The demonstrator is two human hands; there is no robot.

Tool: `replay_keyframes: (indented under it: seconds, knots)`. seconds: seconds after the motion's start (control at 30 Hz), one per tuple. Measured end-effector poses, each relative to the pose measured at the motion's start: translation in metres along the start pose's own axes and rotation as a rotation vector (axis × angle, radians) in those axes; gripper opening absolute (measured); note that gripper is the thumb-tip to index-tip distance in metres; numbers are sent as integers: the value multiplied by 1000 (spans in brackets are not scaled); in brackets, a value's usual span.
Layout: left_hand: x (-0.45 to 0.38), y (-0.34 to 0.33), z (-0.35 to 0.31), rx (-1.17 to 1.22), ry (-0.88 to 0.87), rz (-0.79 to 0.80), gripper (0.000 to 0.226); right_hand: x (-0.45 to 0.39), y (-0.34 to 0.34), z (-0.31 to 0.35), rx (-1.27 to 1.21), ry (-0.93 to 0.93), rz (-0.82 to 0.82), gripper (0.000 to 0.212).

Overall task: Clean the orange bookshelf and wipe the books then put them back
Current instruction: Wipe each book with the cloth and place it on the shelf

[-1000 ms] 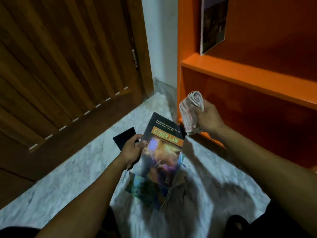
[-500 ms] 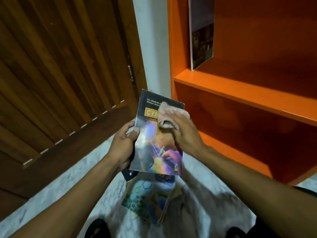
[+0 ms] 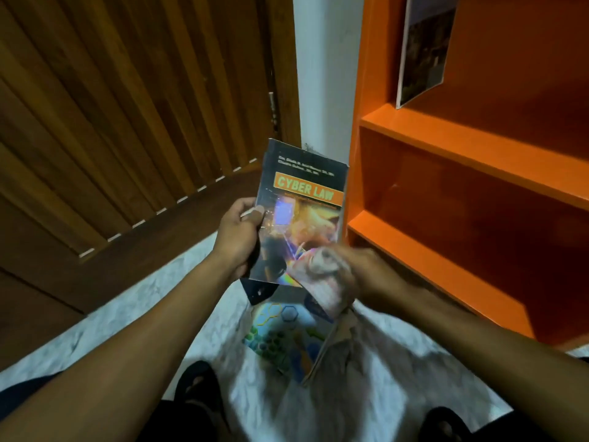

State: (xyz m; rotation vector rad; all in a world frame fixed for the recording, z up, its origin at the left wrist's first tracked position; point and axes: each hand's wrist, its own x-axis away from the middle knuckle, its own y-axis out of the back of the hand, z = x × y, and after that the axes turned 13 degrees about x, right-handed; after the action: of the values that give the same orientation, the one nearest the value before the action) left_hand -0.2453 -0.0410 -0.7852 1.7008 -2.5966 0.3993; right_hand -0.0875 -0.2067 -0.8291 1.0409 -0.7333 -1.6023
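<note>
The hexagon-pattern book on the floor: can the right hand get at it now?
Probably not at once. The right hand grips a cloth at the lower corner of the Cyber Law book, which the left hand holds above the hexagon-pattern book. Its fingers are occupied.

The "Cyber Law" book (image 3: 302, 212) stands upright with its dark, glossy cover facing up, held at its left edge in the left grip (image 3: 237, 240). A crumpled pale cloth (image 3: 322, 279), bunched in the right grip (image 3: 357, 272), presses on the cover's lower right corner. Right of both grips stands the orange bookshelf (image 3: 478, 148), one book (image 3: 424, 49) leaning on its upper shelf; below the grips more books (image 3: 283, 339) lie on the floor.
</note>
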Motion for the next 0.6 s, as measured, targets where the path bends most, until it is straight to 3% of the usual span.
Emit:
replay_keyframes:
  seconds: [0.17, 0.27, 0.43, 0.5, 0.6]
  knots:
    - [18, -6, 14, -52, 58, 88, 14, -35, 30, -20, -332, -401, -540, 24]
    - [29, -15, 17, -92, 82, 167, 13, -48, 50, -20, -276, -480, -720, 24]
    - [43, -37, 15, -164, 40, 257, 13, -54, 31, -12, -135, -377, -494, 46]
    - [42, -42, 11, -79, 54, 212, 11, -50, 18, -4, -122, -284, -478, 46]
    - [34, -42, 2, 129, 115, 111, 14, -35, 0, 11, -95, -153, -323, 47]
